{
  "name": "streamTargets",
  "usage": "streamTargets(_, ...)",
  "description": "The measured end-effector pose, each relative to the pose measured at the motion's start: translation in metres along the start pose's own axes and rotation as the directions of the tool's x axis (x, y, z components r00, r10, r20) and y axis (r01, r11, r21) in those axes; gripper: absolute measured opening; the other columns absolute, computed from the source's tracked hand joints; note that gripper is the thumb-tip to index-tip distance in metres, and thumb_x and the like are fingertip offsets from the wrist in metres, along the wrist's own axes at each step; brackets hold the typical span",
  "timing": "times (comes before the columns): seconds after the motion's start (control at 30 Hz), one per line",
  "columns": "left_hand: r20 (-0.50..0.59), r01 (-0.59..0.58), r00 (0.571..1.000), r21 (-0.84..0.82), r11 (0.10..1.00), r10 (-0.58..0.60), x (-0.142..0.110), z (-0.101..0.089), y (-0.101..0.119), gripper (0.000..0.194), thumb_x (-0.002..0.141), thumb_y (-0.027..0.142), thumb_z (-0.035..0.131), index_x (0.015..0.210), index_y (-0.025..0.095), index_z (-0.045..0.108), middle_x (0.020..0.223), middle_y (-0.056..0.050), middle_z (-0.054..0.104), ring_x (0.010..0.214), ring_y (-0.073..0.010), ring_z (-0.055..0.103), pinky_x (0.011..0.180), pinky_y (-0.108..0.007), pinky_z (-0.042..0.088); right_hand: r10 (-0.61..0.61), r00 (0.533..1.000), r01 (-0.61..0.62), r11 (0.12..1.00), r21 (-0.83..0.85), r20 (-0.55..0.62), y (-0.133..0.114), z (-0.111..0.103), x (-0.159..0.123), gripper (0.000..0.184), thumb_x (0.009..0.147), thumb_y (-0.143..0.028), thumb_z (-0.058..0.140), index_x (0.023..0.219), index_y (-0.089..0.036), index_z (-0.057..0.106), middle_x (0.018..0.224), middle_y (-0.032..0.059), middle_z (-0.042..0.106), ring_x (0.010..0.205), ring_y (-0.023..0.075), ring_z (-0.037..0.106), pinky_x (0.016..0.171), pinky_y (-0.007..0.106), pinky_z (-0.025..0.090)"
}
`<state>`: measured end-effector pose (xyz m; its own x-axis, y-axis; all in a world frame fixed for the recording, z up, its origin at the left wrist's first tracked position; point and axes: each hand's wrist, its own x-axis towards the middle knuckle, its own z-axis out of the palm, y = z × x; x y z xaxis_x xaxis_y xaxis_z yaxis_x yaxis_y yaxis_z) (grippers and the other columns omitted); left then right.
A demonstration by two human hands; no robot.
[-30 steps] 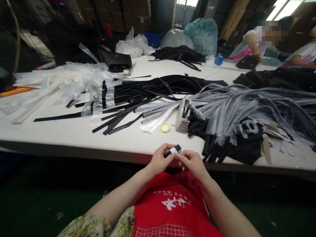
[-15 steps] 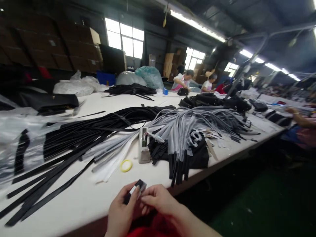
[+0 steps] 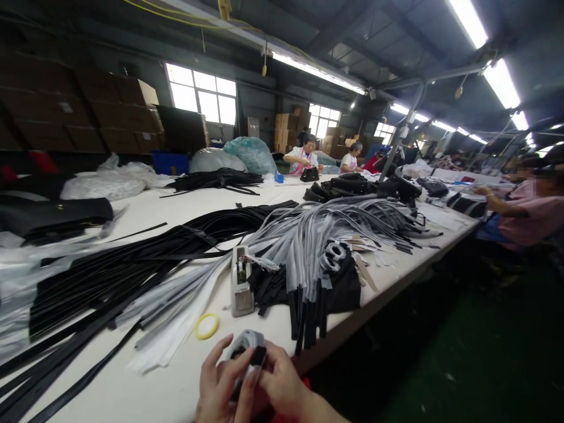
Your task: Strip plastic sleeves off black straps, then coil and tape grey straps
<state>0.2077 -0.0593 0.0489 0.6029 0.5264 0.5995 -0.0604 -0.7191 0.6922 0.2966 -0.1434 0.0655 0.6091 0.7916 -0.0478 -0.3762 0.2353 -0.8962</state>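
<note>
My left hand (image 3: 222,388) has its fingers closed on a small coiled grey strip (image 3: 247,339) with a black end (image 3: 257,356). On the coil's other side, my right hand (image 3: 282,376) grips it too, its fingers partly hidden behind. Both hands are held at the table's near edge. Just beyond them lie a yellow ring (image 3: 207,326) and a grey boxy device (image 3: 242,285) with a slot in its top. To the right of that device, grey strips with black ends (image 3: 308,258) hang partly over the edge, a looped coil (image 3: 335,256) on top.
Long black strips (image 3: 132,264) and pale strips (image 3: 176,323) cover the left of the white table (image 3: 106,382). Clear plastic (image 3: 17,294) and a black bag (image 3: 57,214) lie farther left. Co-workers (image 3: 304,158) sit across the table; another person (image 3: 524,205) is at the right.
My view has tilted up and shifted slightly to the right. The grey coil now shows between my hands, where a small black-and-white end showed before. My right hand has moved in behind it.
</note>
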Motion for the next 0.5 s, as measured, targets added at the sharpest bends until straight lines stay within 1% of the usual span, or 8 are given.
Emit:
streamTargets(0.07, 0.109, -0.072, 0.991, -0.007, 0.997, 0.073, 0.005, 0.008, 0.0, 0.028, 0.092, 0.036, 0.053, 0.114, 0.029, 0.067, 0.132, -0.009, 0.053, 0.112, -0.0255, 0.062, 0.089, -0.036, 0.058, 0.053, 0.998, -0.059, 0.985, 0.163, 0.038, -0.007, -0.012, -0.008, 0.051, 0.058, -0.029, 0.083, 0.105, -0.017, 0.068, 0.094, 0.0052, 0.068, 0.085, 0.0195, 0.062, 0.08, 0.03, 0.047)
streamTargets(0.13, 0.257, -0.143, 0.956, -0.01, 0.99, 0.141, 0.013, 0.02, 0.003, 0.033, 0.093, 0.03, 0.05, 0.123, 0.03, 0.062, 0.133, -0.009, 0.055, 0.119, -0.0249, 0.058, 0.094, -0.036, 0.055, 0.073, 0.996, -0.061, 0.98, 0.189, -0.058, -0.011, -0.035, -0.015, 0.052, 0.066, -0.033, 0.079, 0.113, -0.017, 0.065, 0.103, 0.0084, 0.069, 0.093, 0.0219, 0.064, 0.085, 0.034, 0.048)
streamTargets(0.2, 0.358, -0.186, 0.918, 0.009, 0.983, 0.17, 0.025, 0.038, 0.009, 0.039, 0.093, 0.027, 0.047, 0.131, 0.026, 0.055, 0.136, -0.012, 0.053, 0.122, -0.0249, 0.056, 0.097, -0.039, 0.053, -0.041, 0.968, 0.041, 0.999, -0.006, -0.248, -0.015, -0.068, -0.021, 0.045, 0.074, -0.038, 0.074, 0.112, -0.016, 0.064, 0.105, 0.0101, 0.069, 0.098, 0.0232, 0.064, 0.09, 0.036, 0.047)
streamTargets(0.27, 0.435, -0.227, 0.878, 0.016, 0.974, 0.198, 0.043, 0.066, 0.018, 0.036, 0.093, 0.027, 0.048, 0.128, 0.021, 0.056, 0.131, -0.013, 0.057, 0.12, -0.0252, 0.056, 0.099, -0.041, 0.051, -0.235, 0.891, 0.117, 0.945, -0.304, -0.389, -0.022, -0.11, -0.025, 0.043, 0.078, -0.042, 0.071, 0.11, -0.015, 0.065, 0.107, 0.0114, 0.07, 0.102, 0.025, 0.063, 0.093, 0.038, 0.047)
streamTargets(0.3, 0.486, -0.263, 0.844, 0.005, 0.965, 0.228, 0.054, 0.084, 0.022, 0.031, 0.093, 0.027, 0.049, 0.121, 0.019, 0.06, 0.124, -0.013, 0.061, 0.116, -0.0244, 0.057, 0.099, -0.042, 0.05, -0.327, 0.838, 0.122, 0.893, -0.434, -0.437, -0.027, -0.132, -0.026, 0.042, 0.078, -0.044, 0.07, 0.109, -0.015, 0.065, 0.107, 0.0121, 0.07, 0.103, 0.0261, 0.063, 0.093, 0.038, 0.047)
streamTargets(0.37, 0.612, -0.364, 0.732, -0.022, 0.931, 0.301, 0.078, 0.128, 0.029, 0.022, 0.093, 0.025, 0.048, 0.098, 0.018, 0.068, 0.106, -0.009, 0.067, 0.104, -0.0212, 0.06, 0.102, -0.041, 0.045, -0.458, 0.739, 0.078, 0.787, -0.613, -0.495, -0.039, -0.173, -0.03, 0.044, 0.08, -0.048, 0.066, 0.109, -0.015, 0.065, 0.108, 0.0133, 0.069, 0.105, 0.0282, 0.063, 0.093, 0.039, 0.048)
streamTargets(0.4, 0.667, -0.432, 0.664, -0.026, 0.901, 0.338, 0.09, 0.152, 0.031, 0.023, 0.094, 0.024, 0.047, 0.09, 0.018, 0.069, 0.096, -0.007, 0.069, 0.099, -0.0197, 0.061, 0.106, -0.041, 0.041, -0.504, 0.697, 0.045, 0.741, -0.67, -0.51, -0.046, -0.191, -0.032, 0.044, 0.081, -0.049, 0.064, 0.109, -0.016, 0.064, 0.109, 0.0135, 0.069, 0.106, 0.029, 0.063, 0.093, 0.04, 0.048)
streamTargets(0.5, 0.799, -0.625, 0.474, 0.009, 0.781, 0.37, 0.121, 0.22, 0.031, 0.026, 0.093, 0.022, 0.045, 0.09, 0.016, 0.07, 0.094, -0.007, 0.069, 0.099, -0.0191, 0.061, 0.113, -0.041, 0.029, -0.595, 0.62, -0.036, 0.63, -0.776, -0.511, -0.063, -0.229, -0.038, 0.045, 0.082, -0.051, 0.061, 0.111, -0.017, 0.064, 0.112, 0.0134, 0.067, 0.109, 0.0306, 0.062, 0.095, 0.042, 0.047)
